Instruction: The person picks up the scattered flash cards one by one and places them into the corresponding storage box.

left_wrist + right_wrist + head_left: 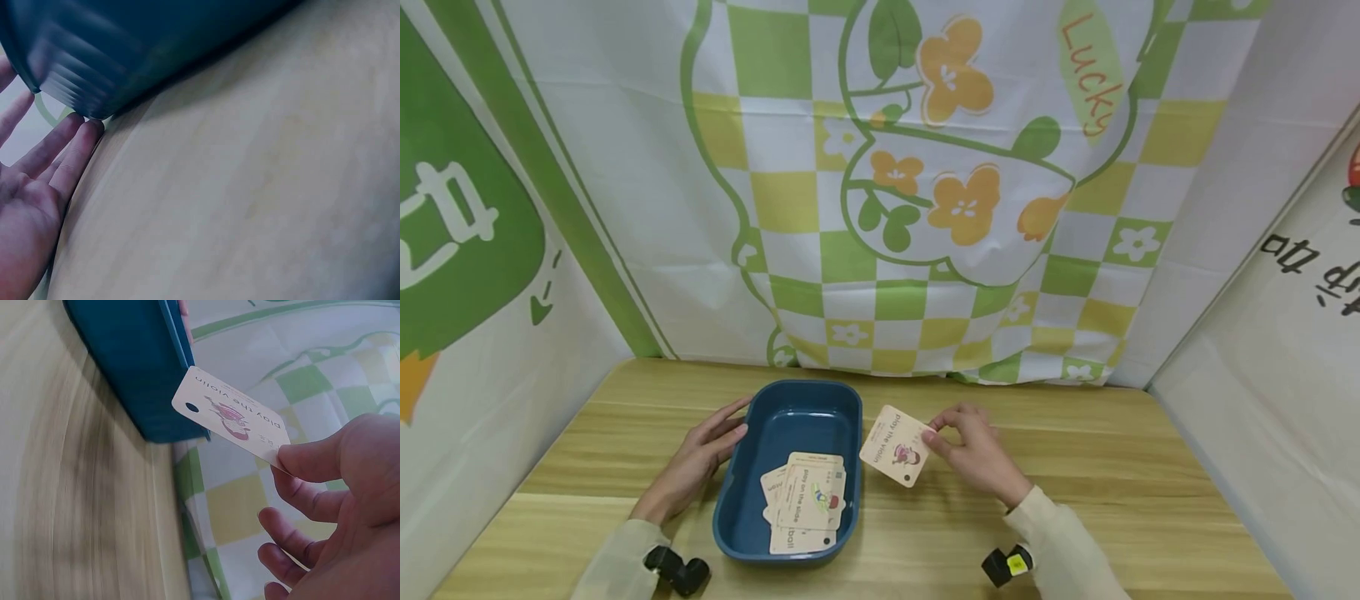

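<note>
A flash card (895,447) reading "play the violin" is pinched between thumb and forefinger of my right hand (973,450), just right of the blue tray. In the right wrist view the card (231,415) is held by one edge above the table, its punched hole at the far end. My left hand (700,458) rests against the left wall of the blue tray (741,492). In the left wrist view its fairly straight fingers (78,153) touch the tray's outside. Several overlapping cards (808,500) lie in the tray's near part, the top one reading "play on the slide".
The wooden table (1075,467) extends around the tray. A patterned curtain (925,317) hangs along its back edge, and printed cloth walls stand on the left and right. Each forearm wears a small black camera (677,571) at the wrist.
</note>
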A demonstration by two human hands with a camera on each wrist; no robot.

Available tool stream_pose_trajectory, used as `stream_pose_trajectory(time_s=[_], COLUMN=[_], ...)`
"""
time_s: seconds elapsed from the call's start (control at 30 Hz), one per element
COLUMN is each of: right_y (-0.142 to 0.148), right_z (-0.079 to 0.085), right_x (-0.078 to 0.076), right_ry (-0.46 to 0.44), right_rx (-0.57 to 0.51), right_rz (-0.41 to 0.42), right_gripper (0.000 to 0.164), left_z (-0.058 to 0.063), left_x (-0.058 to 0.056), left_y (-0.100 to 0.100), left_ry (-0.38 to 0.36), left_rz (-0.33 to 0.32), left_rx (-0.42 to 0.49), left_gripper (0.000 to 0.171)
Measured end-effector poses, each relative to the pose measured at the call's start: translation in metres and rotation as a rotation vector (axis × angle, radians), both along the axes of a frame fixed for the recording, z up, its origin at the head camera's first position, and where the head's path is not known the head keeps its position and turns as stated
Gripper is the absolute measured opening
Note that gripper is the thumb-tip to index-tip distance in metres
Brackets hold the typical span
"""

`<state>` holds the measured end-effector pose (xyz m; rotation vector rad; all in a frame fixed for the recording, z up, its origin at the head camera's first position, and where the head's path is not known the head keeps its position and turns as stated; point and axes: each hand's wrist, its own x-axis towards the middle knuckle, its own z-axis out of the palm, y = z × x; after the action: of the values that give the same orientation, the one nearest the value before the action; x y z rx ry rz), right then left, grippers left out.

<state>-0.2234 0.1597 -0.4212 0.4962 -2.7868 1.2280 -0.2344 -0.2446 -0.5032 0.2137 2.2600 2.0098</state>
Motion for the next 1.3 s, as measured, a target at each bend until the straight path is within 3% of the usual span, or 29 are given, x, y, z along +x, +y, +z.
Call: stream_pose_trajectory(time_s=[0.67, 1.3], right_y=[-0.046, -0.075], right_z=[0.000, -0.009], right_x=[0.002, 0.009], right_ry=[0.059, 0.004], right_rx=[-0.037, -0.019], right_rz=[0.088, 0.140], right_gripper=[0.011, 0.012], left_z=[-0.001, 0.001], left_x=[0.001, 0.000], left_y=[0.000, -0.001], left_ry=[0.008, -0.007], left_rz=[-0.007, -0.005], left_rx=[0.012, 0.001], left_gripper=[0.061, 0.061])
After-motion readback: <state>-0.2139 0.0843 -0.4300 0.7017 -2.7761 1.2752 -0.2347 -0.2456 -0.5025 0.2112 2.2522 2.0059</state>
